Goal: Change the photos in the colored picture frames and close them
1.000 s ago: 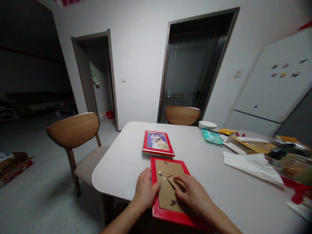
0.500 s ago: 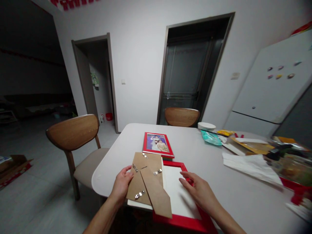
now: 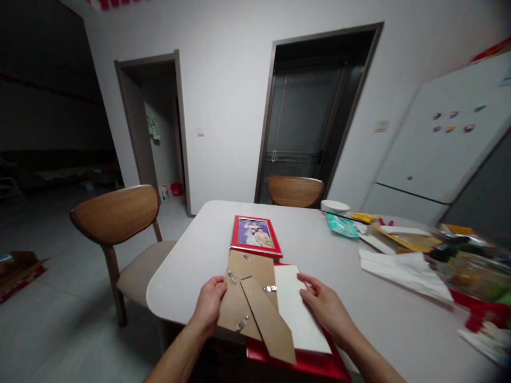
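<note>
Cardboard backing (image 3: 236, 306) has come off, gripped in the left hand (image 3: 209, 303); right hand (image 3: 327, 308) seemingly pinches the white sheet (image 3: 297, 314).

I count two bare hands, the left hand (image 3: 209, 300) and the right hand (image 3: 325, 307). There are two picture frames: the red frame with a photograph (image 3: 255, 235) and the open red frame (image 3: 319, 365). I see one brown cardboard backing board (image 3: 235, 308) with four small metal clips (image 3: 270, 289), and one white rectangular sheet (image 3: 299, 314). There are two round-backed wooden chairs, the near chair (image 3: 115, 213) and the far chair (image 3: 295, 190). Beyond that: one white bowl (image 3: 334, 206), one teal packet (image 3: 340, 225), one white surface (image 3: 191, 266), one white fridge (image 3: 435, 159) and two doorways, the narrow doorway (image 3: 159, 133) and the wide doorway (image 3: 307, 106).
</note>
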A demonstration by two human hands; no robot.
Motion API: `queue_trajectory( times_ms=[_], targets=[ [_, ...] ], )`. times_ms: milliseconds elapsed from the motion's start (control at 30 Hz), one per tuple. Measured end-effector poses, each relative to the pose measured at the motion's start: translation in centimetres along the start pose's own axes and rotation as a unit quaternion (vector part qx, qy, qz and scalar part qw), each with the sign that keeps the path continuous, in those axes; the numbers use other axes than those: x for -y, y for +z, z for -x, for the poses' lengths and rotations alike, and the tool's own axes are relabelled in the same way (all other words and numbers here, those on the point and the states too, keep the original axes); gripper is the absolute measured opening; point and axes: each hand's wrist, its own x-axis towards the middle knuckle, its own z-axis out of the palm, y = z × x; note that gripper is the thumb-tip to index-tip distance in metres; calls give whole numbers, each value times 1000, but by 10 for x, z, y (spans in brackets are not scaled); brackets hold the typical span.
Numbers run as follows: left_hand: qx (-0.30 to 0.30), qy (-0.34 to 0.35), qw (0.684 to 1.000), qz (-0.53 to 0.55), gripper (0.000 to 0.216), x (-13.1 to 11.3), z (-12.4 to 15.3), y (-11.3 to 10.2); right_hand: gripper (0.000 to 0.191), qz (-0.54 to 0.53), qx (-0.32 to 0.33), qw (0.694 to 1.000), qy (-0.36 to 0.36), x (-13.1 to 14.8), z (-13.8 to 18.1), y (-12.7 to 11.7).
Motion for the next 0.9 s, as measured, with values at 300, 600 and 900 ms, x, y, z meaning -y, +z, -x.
queue_trajectory(
  times_ms=[300,600,900],
  targets=[
    [-78,41,980,-176,29,-6,-12,-58,36,319,-19,941,-109,-8,-10,1],
    [-122,126,900,-399,44,-6,-1,-60,39,431,-60,898,-68,-9,-2,-7],
    [-55,198,794,-572,40,7,10,-33,56,326,-36,945,14,-23,-18,-25]
  ],
)
